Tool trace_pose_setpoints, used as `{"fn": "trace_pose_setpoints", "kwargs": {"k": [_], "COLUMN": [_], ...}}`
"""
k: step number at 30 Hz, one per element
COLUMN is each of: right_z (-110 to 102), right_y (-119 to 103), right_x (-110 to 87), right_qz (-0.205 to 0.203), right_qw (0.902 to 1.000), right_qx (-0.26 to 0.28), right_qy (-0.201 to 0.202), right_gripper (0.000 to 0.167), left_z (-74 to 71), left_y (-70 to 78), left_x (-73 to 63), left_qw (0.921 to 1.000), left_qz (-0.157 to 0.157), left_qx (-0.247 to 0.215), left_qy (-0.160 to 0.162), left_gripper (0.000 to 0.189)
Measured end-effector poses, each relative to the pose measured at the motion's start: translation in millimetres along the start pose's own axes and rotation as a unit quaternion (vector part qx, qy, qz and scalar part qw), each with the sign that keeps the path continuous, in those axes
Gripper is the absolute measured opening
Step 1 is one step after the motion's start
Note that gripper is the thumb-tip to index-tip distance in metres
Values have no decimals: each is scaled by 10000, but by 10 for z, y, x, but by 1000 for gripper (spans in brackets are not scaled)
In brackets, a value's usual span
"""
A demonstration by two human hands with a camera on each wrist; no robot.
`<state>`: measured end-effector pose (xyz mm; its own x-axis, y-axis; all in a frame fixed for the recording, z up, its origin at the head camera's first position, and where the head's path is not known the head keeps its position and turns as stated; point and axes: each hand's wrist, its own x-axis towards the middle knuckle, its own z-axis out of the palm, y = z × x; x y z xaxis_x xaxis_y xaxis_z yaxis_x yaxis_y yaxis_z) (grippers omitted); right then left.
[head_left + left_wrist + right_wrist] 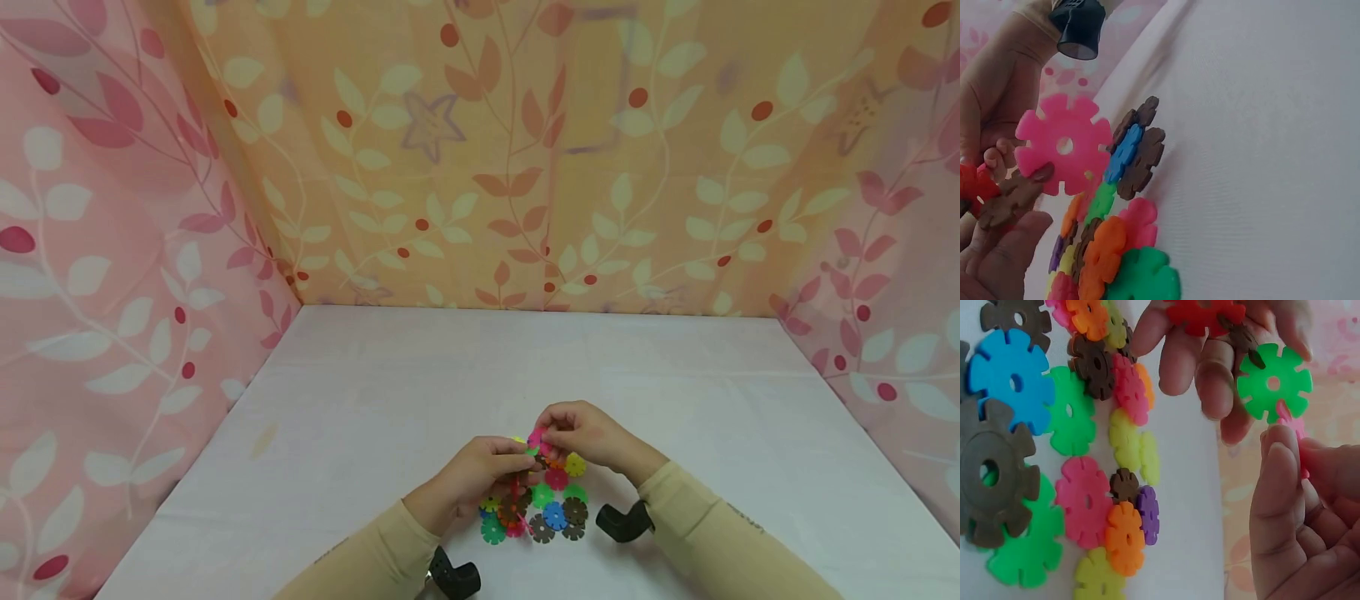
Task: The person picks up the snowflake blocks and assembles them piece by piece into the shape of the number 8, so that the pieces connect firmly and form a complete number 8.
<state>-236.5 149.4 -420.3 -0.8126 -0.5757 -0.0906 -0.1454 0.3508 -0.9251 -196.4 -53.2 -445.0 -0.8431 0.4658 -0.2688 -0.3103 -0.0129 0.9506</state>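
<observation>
My left hand [476, 468] holds a small chain of notched plastic flower discs above the table. A red disc [1207, 314], a brown disc [1242, 340] seen edge-on and a green disc [1274, 382] show in the right wrist view. Between thumb and fingers, my right hand [588, 433] pinches a pink disc [1292, 428], whose edge meets the green disc's lower rim; how deep it sits in a slot is hidden. In the left wrist view, a larger-looking pink disc [1065, 144] overlaps the brown disc beside the left fingertips.
Loose discs lie in a pile under the hands, among them a blue disc [555, 516], a dark brown disc [542, 528] and a yellow disc [575, 464]. The white tablecloth [420, 367] reaches patterned cloth walls [525, 167]. Black camera mounts [624, 522] are on both wrists.
</observation>
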Motion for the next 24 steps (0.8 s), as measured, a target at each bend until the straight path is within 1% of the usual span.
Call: {"fn": "trace_pose_setpoints", "kwargs": {"k": [5, 8, 10, 12, 14, 16, 18, 20, 21, 22, 24], "right_z": [9, 29, 32, 20, -1, -23, -31, -26, -20, -12, 5], "right_y": [-28, -26, -15, 9, 42, 86, 147, 210, 240, 265, 300], "right_x": [8, 14, 13, 13, 14, 20, 34, 47, 54, 59, 64], "right_qz": [-3, 4, 24, 57, 138, 274, 394, 529, 579, 622, 626], "right_qw": [9999, 9997, 9996, 9994, 9969, 9889, 9747, 9600, 9537, 9497, 9470], "right_qx": [-22, 1, -69, -304, -775, -1439, -2174, -2730, -2935, -3053, -3135], "right_qy": [-126, -255, -269, -151, 64, 257, 334, 325, 310, 303, 323], "right_gripper": [13, 15, 15, 15, 13, 11, 12, 17, 19, 20, 22], "left_z": [37, 56, 57, 51, 37, 20, 4, -10, -14, -19, -27], "left_y": [18, 10, -1, -13, -25, -33, -39, -42, -39, -40, -35], "left_x": [37, 61, 71, 73, 73, 69, 66, 64, 60, 59, 56], "left_qw": [9999, 9997, 9995, 9994, 9994, 9993, 9991, 9989, 9988, 9987, 9985], "left_qz": [33, 53, 19, -22, -58, -80, -76, -66, -59, -50, -71], "left_qx": [106, 178, 220, 215, 149, 102, 87, 123, 136, 172, 195], "left_qy": [69, 160, 207, 277, 314, 358, 403, 448, 470, 479, 503], "left_gripper": [41, 36, 32, 29, 26, 25, 24, 24, 24, 25, 25]}}
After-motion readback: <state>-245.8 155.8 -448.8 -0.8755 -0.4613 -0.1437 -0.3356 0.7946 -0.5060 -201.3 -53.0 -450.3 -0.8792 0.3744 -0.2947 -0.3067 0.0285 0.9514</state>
